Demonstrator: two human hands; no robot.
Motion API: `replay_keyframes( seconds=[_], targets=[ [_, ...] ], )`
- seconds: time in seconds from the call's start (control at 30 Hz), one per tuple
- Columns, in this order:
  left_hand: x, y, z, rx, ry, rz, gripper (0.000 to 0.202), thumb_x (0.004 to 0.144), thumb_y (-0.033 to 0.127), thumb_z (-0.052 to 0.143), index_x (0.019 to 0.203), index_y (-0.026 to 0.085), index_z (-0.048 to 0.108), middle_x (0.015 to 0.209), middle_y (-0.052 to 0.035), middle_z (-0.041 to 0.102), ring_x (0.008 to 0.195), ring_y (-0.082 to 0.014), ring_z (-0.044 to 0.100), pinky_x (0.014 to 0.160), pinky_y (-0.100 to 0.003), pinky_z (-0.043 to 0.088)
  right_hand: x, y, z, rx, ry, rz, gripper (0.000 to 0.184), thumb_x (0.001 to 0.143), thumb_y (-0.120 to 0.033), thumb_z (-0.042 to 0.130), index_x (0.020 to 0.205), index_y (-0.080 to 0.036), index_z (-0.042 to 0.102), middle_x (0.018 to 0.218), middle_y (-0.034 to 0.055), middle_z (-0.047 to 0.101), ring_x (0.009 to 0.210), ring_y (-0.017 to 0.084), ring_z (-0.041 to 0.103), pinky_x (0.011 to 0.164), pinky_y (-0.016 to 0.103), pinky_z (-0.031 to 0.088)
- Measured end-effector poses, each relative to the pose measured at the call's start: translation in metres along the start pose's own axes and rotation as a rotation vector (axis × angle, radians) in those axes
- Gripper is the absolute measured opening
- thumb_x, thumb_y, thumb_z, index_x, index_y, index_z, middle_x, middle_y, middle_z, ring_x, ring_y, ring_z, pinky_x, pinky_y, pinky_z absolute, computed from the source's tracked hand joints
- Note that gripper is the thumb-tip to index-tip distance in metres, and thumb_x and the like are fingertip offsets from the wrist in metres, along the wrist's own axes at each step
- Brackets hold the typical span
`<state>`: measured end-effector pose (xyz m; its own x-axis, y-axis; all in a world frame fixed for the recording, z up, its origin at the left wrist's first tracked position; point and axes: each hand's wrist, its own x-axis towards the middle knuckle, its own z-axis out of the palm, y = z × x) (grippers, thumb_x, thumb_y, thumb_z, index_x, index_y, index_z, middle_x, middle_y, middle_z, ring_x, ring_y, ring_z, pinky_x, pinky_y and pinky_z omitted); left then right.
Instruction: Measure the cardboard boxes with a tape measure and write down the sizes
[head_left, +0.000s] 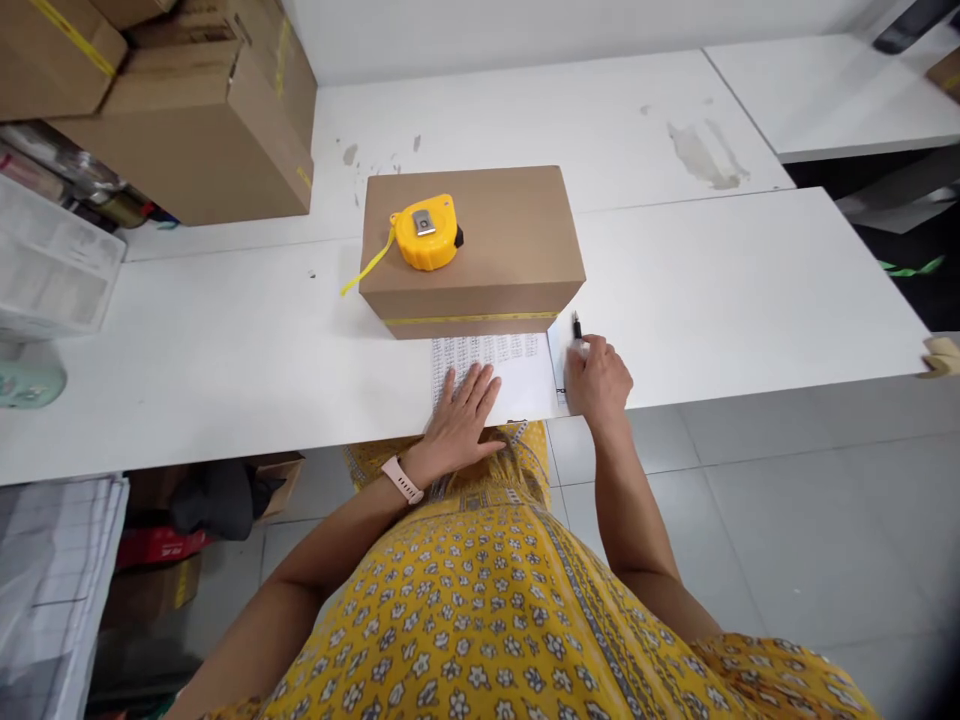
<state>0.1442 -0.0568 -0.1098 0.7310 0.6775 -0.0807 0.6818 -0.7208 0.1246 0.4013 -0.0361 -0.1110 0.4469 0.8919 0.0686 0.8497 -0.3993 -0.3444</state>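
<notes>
My left hand (463,410) lies flat with fingers spread on a printed sheet of paper (517,370) at the table's front edge. My right hand (596,378) is closed around a pen (577,330), its tip up near the sheet's right side. Just behind the paper stands a closed brown cardboard box (495,260). A yellow tape measure (427,232) rests on the box's top left, its tape end hanging over the left side.
The white table (750,290) runs left to right, with a second table (832,90) at the back right. Stacked cardboard boxes (195,120) fill the back left; a clear plastic bin (52,260) sits at the left. Boxes and paper stacks lie under the table on the floor.
</notes>
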Motion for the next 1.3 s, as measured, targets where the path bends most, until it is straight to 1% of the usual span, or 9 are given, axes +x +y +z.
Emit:
replay_keyframes(
  seconds=[0.13,0.23,0.4,0.53,0.63,0.73,0.83,1.03,1.3],
  targets=[
    [0.000,0.007,0.000,0.011,-0.008,-0.041,0.096,0.096,0.062,0.057,0.165,0.007,0.019,0.174,-0.0195,0.012,0.163,-0.0371,0.006,0.129,-0.067,0.005,0.005,0.007,-0.008,0.121,-0.055,-0.005,0.038,0.094,-0.020,0.051,0.130,-0.016,0.060,0.090,0.0114,0.072,0.078,0.025,0.067,0.073,0.038,0.047],
    [0.000,0.009,0.001,0.034,-0.007,-0.056,0.089,0.099,0.056,0.055,0.166,0.009,0.020,0.174,-0.0175,0.013,0.163,-0.0359,0.008,0.129,-0.067,0.007,-0.005,0.020,-0.023,0.604,-0.040,0.014,0.039,0.092,-0.026,0.053,0.129,-0.020,0.065,0.076,0.0036,0.072,0.073,0.022,0.069,0.073,0.040,0.054],
    [0.002,0.010,0.001,0.056,0.007,-0.098,0.077,0.102,0.047,0.054,0.166,0.015,0.024,0.174,-0.0132,0.019,0.163,-0.0327,0.009,0.130,-0.066,0.010,-0.041,0.022,-0.061,1.276,-0.052,0.024,0.025,0.086,-0.033,0.068,0.109,-0.024,0.072,0.099,0.0054,0.078,0.092,0.022,0.076,0.078,0.040,0.060],
    [0.001,0.010,0.000,0.062,0.025,-0.097,0.078,0.102,0.046,0.054,0.167,0.015,0.022,0.174,-0.0132,0.019,0.163,-0.0321,0.007,0.130,-0.065,0.010,-0.056,-0.001,-0.066,1.335,0.005,-0.043,0.027,0.078,-0.043,0.082,0.085,-0.026,0.063,0.070,-0.0028,0.068,0.066,0.014,0.065,0.066,0.031,0.053],
    [0.001,0.011,0.000,0.059,0.030,-0.097,0.076,0.103,0.045,0.053,0.166,0.014,0.023,0.174,-0.0133,0.019,0.163,-0.0320,0.010,0.130,-0.065,0.010,-0.054,-0.023,-0.049,1.388,-0.048,-0.051,0.045,0.089,-0.064,0.066,0.071,-0.025,0.053,0.051,-0.0069,0.048,0.046,0.010,0.044,0.054,0.029,0.042],
    [0.001,0.011,-0.001,0.048,0.029,-0.106,0.074,0.104,0.045,0.051,0.166,0.015,0.024,0.174,-0.0126,0.019,0.163,-0.0319,0.012,0.130,-0.064,0.010,-0.045,-0.039,-0.027,1.429,-0.219,-0.025,0.055,0.094,-0.076,0.045,0.090,-0.025,0.064,0.062,-0.0014,0.061,0.058,0.015,0.059,0.064,0.034,0.052],
    [0.001,0.012,-0.004,0.034,0.023,-0.109,0.075,0.104,0.044,0.052,0.166,0.016,0.024,0.174,-0.0117,0.019,0.163,-0.0318,0.011,0.131,-0.064,0.009,-0.036,-0.044,-0.010,1.388,-0.312,-0.017,0.052,0.089,-0.071,0.060,0.112,-0.025,0.069,0.092,0.0051,0.075,0.088,0.021,0.071,0.085,0.040,0.056],
    [0.000,0.011,-0.006,-0.009,0.019,-0.102,0.075,0.102,0.041,0.055,0.166,0.014,0.025,0.174,-0.0127,0.020,0.162,-0.0327,0.012,0.131,-0.064,0.009,-0.029,-0.044,0.009,1.131,-0.143,0.055,0.045,0.083,-0.062,0.072,0.069,-0.022,0.058,0.062,-0.0044,0.053,0.058,0.011,0.046,0.058,0.028,0.040],
    [0.000,0.010,-0.003,-0.031,0.031,-0.096,0.075,0.103,0.039,0.053,0.167,0.015,0.023,0.174,-0.0126,0.018,0.163,-0.0322,0.009,0.131,-0.064,0.007,-0.021,-0.043,0.017,1.078,-0.210,-0.024,0.037,0.077,-0.052,0.079,0.096,-0.023,0.066,0.085,0.0004,0.069,0.075,0.015,0.059,0.069,0.031,0.049]
  ],
)
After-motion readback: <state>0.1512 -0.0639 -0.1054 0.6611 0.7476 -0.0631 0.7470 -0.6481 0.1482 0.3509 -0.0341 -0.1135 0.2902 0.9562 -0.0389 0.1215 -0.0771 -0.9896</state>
